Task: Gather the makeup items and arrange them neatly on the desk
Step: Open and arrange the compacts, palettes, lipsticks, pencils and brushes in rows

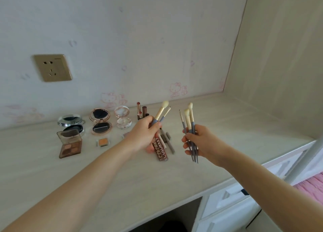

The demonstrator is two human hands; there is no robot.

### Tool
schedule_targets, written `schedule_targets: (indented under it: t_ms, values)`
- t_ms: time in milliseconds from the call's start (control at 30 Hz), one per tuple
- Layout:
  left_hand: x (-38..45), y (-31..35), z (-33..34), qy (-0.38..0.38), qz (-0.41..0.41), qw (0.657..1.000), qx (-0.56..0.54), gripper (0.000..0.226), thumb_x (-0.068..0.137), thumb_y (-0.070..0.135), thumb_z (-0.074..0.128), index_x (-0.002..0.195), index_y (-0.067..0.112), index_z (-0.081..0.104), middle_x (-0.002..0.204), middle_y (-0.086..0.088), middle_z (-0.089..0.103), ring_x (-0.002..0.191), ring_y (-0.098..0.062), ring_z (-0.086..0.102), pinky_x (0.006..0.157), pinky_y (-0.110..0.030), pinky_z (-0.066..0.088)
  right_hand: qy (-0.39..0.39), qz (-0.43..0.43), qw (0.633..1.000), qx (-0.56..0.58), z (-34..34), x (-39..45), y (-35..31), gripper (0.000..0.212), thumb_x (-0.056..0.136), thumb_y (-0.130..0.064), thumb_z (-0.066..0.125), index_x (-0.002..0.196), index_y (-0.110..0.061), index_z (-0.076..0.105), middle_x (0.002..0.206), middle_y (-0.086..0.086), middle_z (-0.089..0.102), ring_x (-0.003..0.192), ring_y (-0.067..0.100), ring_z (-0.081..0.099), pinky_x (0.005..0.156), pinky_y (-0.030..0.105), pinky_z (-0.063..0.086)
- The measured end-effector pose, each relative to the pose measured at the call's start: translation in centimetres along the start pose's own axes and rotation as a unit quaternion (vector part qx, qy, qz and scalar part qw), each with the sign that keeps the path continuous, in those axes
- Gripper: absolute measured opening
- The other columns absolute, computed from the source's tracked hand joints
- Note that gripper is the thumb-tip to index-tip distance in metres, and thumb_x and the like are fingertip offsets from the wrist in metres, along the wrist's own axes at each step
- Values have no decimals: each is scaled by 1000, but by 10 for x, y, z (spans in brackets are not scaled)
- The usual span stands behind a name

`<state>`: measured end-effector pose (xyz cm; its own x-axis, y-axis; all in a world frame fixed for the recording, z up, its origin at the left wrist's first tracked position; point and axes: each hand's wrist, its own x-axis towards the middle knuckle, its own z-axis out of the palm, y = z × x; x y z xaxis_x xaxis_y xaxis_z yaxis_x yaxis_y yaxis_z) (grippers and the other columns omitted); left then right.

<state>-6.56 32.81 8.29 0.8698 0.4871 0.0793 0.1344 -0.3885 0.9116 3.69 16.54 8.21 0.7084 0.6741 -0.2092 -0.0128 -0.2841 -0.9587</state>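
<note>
Two cream-tipped brushes (160, 114) gripped upright in left hand (143, 135); three more brushes (189, 127) fanned in right hand (201, 141). On pale bench (122, 176), far left: open silver compact (70, 123), rose-gold compact (100, 122), clear compact (122, 117). Nearer: brown eyeshadow palette (70, 143), small orange pan (102, 142). Centre: standing lipsticks (142, 112), lying brown tube (160, 150), grey pencils (168, 141).

Left hand (143, 135) hides lower handles of its two brushes (161, 113), plus top of the brown tube (161, 150). Lipsticks (142, 112) partly covered. Small case (125, 135) behind the wrist unreadable. Pink fabric (312, 188) cut off at right edge.
</note>
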Motion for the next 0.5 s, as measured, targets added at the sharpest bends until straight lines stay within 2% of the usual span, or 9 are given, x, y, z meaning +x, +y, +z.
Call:
schedule_targets:
  t_ms: [133, 267, 400, 500]
  values:
    - [-19, -23, -35, 16, 11, 997, 79, 16, 97, 22, 50, 82, 18, 51, 71, -3, 52, 50, -9, 40, 49, -23, 31, -49, 35, 995, 78, 42, -13, -2, 16, 99, -4, 43, 111, -3, 53, 82, 10, 60, 72, 19, 61, 70, 38, 58]
    - [-38, -47, -67, 34, 4, 983, 181, 15, 94, 26, 55, 84, 15, 55, 74, -6, 56, 60, -16, 46, 58, -30, 36, -96, 61, 989, 98, 80, -28, -4, 14, 99, -6, 42, 109, -7, 53, 88, 12, 60, 75, 21, 63, 71, 39, 59]
    - [-57, -67, -94, 42, -14, 963, 265, 6, 93, 24, 54, 88, 21, 56, 74, 0, 56, 63, -13, 48, 58, -29, 35, -118, 81, 985, 96, 110, -34, -6, 14, 100, -8, 43, 106, -11, 54, 89, 11, 60, 76, 20, 65, 67, 36, 60]
    - [-70, -79, -109, 52, -15, 947, 316, 3, 93, 19, 52, 93, 19, 55, 69, 6, 50, 60, -10, 46, 54, -27, 32, -129, 109, 981, 100, 125, -37, -6, 14, 100, -9, 43, 109, -10, 54, 87, 10, 61, 74, 19, 66, 66, 36, 60]
